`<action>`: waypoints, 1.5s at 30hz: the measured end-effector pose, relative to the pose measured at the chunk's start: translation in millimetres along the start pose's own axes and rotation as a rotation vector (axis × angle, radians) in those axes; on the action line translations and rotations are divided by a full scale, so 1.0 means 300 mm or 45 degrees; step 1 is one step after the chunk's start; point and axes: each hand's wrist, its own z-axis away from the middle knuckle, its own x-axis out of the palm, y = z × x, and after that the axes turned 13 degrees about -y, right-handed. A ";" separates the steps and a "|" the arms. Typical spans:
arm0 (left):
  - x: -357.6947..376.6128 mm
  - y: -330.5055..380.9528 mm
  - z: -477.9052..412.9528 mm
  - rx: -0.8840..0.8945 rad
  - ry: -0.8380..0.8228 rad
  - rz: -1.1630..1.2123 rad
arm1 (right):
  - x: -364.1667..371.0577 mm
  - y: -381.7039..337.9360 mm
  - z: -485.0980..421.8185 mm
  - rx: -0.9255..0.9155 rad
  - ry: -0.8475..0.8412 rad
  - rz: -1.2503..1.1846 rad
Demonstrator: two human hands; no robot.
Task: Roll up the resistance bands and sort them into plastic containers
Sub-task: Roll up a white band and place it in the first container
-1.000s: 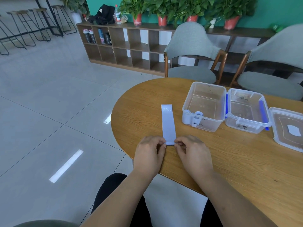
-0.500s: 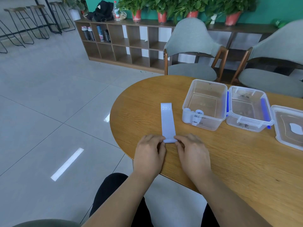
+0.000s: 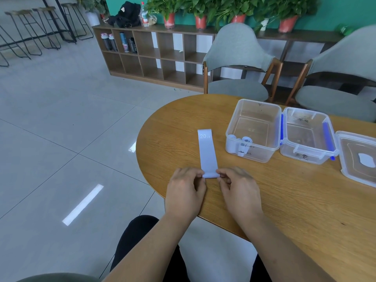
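Closest in, at the near left edge of the round wooden table (image 3: 284, 204), the left hand (image 3: 184, 192) and the right hand (image 3: 240, 192) meet at the near end of a pale lilac resistance band (image 3: 207, 153). Thumb and forefinger of each hand pinch one side of a small roll formed at that end, and the other fingers are curled under the palms. The rest of the band lies flat on the table, running straight away from the person, with "20 LB" printed at its far end. Near that far end, to its right, stands an open clear plastic container (image 3: 262, 154) with rolled bands (image 3: 243, 142) of the same pale colour in its near left corner. A second clear container (image 3: 301, 157) with blue latches touches its right side, and a clear lid (image 3: 345, 169) lies just beside that one. Beyond the table's far edge are two grey chairs (image 3: 238, 55), then a wooden shelf unit (image 3: 152, 58) with potted plants (image 3: 168, 9) on top against a green wall.
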 end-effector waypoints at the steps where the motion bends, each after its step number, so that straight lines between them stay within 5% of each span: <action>1: -0.001 0.000 0.002 -0.009 0.002 0.013 | -0.002 -0.002 0.002 0.014 0.002 -0.028; 45: -0.006 0.009 0.006 -0.029 0.015 0.041 | -0.015 -0.012 0.007 0.045 0.041 -0.100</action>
